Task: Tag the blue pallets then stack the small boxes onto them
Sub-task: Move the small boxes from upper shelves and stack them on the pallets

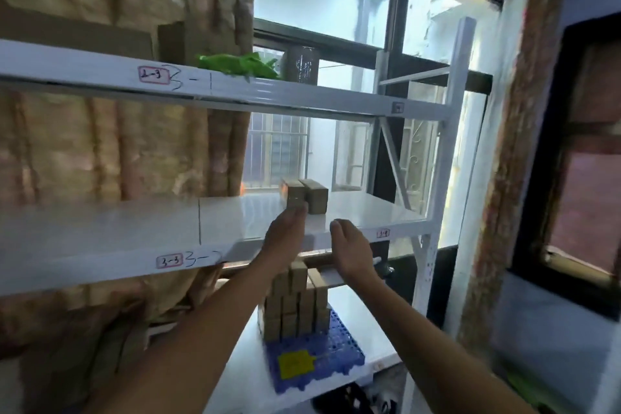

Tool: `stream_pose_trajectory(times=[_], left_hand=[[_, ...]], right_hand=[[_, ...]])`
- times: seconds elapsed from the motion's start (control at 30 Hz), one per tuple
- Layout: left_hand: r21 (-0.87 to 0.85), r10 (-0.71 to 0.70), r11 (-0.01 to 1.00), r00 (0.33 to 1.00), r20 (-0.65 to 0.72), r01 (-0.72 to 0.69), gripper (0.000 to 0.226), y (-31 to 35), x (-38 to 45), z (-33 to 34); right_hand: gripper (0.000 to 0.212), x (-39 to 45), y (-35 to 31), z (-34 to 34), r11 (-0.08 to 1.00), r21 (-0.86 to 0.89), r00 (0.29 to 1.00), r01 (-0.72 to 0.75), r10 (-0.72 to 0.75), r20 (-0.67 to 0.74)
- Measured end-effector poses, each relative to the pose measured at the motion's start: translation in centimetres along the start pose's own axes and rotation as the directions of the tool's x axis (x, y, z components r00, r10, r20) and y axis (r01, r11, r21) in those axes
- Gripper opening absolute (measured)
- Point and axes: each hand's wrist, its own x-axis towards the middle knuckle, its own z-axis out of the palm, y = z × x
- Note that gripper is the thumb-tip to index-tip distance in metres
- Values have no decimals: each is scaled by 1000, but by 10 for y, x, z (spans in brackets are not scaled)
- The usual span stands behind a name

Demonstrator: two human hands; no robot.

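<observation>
White shelving (235, 225) is filling mid-frame before a window. Left hand (285, 232) is reaching up at centre, fingertips touching the nearer of two small boxes (297, 197); grip closure cannot be told. Right hand (351, 252) is hovering just right, fingers loosely curled, holding nothing. Blue pallet (316, 360), yellow-tagged, is carrying stacked boxes (295, 306) at lower centre.

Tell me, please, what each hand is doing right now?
Left hand: fingertips on a small box, grip not clearly closed.
Right hand: open, holding nothing.
</observation>
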Motion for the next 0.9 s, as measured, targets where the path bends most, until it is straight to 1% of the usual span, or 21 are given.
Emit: stream_pose_trajectory(times=[0.1,0.17,0.23,0.3,0.37,0.43,0.5,0.57,0.63,0.7,0.83,0.9], left_hand=[[-98,-44,995,991,-129,31,27,-11,66,17],[-129,-70,991,974,-214,43,33,-21,120,20],[-152,-99,987,959,-265,60,42,-36,182,26],[-155,-127,984,960,-250,89,48,-51,233,30],[-162,-154,980,963,-219,120,54,-70,280,35],[-143,-186,977,965,-184,161,58,-90,315,39],[-107,-208,975,967,-147,193,58,-102,331,45],[-93,-198,978,967,-159,185,43,-114,341,53],[-110,-198,977,965,-171,181,36,-116,344,56],[-114,-194,978,966,-172,176,37,-117,347,55],[-107,-210,974,970,-122,197,48,-121,340,56],[-131,-237,966,966,-103,223,44,-122,336,51]], right_hand=[[39,49,39,-13,997,-66,999,-36,35,-15],[45,91,56,-16,996,-93,1000,-17,16,-16],[47,144,71,-11,995,-102,999,-10,7,-36],[52,197,79,0,995,-96,999,-42,40,-17],[62,252,79,18,995,-64,995,-81,85,61],[66,295,76,45,990,10,983,-138,136,122],[66,318,79,67,989,-6,979,-147,147,141],[69,330,88,82,991,-48,982,-128,133,132],[71,334,96,85,992,-55,985,-115,121,125],[71,337,105,89,991,-40,985,-126,130,118],[71,334,116,96,988,2,981,-153,151,119],[69,332,114,101,987,30,981,-157,152,123]])
